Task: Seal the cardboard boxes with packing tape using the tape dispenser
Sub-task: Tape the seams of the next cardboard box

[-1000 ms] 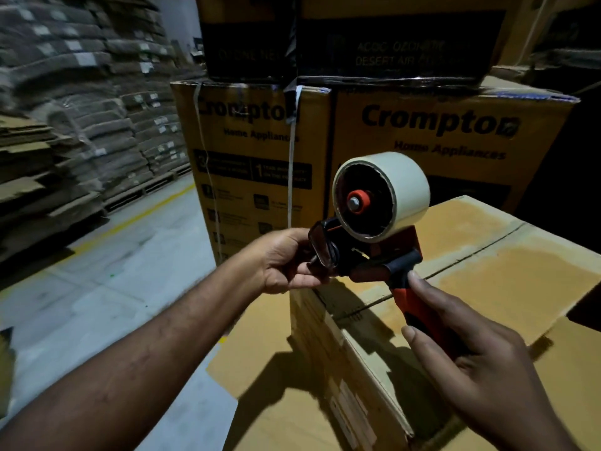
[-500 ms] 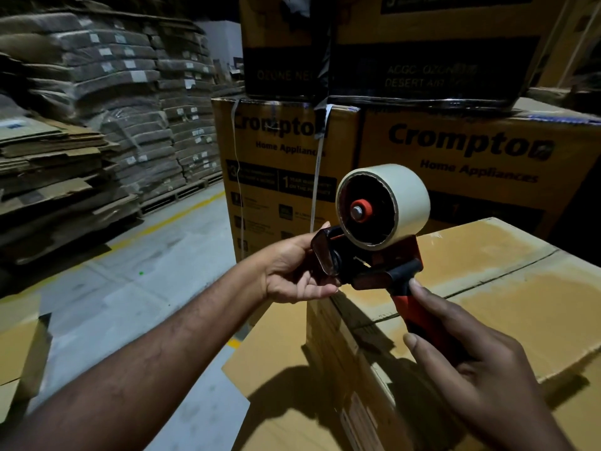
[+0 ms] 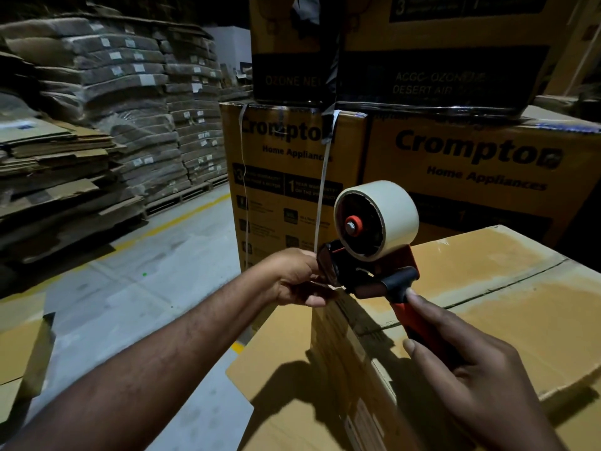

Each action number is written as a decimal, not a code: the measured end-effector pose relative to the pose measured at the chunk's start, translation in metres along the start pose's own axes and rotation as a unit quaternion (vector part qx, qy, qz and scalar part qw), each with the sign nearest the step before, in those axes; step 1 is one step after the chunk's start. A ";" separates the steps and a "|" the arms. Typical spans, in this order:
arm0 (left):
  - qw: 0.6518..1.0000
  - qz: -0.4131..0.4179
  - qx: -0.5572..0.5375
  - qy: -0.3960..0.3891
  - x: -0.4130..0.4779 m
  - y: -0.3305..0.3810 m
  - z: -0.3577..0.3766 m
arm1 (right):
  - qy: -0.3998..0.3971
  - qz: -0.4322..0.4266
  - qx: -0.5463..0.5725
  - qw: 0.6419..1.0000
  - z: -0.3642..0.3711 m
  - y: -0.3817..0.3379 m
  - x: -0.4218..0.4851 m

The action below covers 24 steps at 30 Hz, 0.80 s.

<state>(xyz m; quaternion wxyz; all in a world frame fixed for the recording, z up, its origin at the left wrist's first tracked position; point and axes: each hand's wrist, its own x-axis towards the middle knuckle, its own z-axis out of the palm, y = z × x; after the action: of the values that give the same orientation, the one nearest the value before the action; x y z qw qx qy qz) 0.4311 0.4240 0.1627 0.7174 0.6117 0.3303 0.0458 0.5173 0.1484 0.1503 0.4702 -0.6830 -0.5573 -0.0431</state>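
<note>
Just above the cardboard box (image 3: 520, 320), right hand (image 3: 471, 379) grips the tape dispenser (image 3: 367, 271), left hand (image 3: 299, 278) pinches its front.

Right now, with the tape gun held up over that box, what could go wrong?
The left hand curls its fingers at the front of the tape dispenser, where a cutting blade usually sits; a slip could nick them. The right hand holds the dispenser in the air, not yet on the seam of the cardboard box; in this dim light the tape could land crooked.
</note>
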 end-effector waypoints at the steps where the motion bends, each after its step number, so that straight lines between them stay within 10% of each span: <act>1: 0.999 0.009 0.030 0.013 0.001 0.003 -0.004 | -0.001 0.007 0.000 1.000 0.001 0.000 0.001; 13: 0.948 0.082 0.253 0.173 0.017 0.021 -0.012 | -0.044 0.041 -0.035 0.998 0.029 -0.003 -0.004; 24: 0.972 0.015 0.183 0.144 0.028 0.012 -0.020 | -0.027 0.092 -0.002 0.995 0.024 -0.014 -0.018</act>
<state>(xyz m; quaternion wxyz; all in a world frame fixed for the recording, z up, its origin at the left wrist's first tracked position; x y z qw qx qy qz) 0.4467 0.4572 0.1612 0.5373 0.7245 0.4236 0.0831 0.4881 0.1513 0.1343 0.4555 -0.7333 -0.5045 0.0176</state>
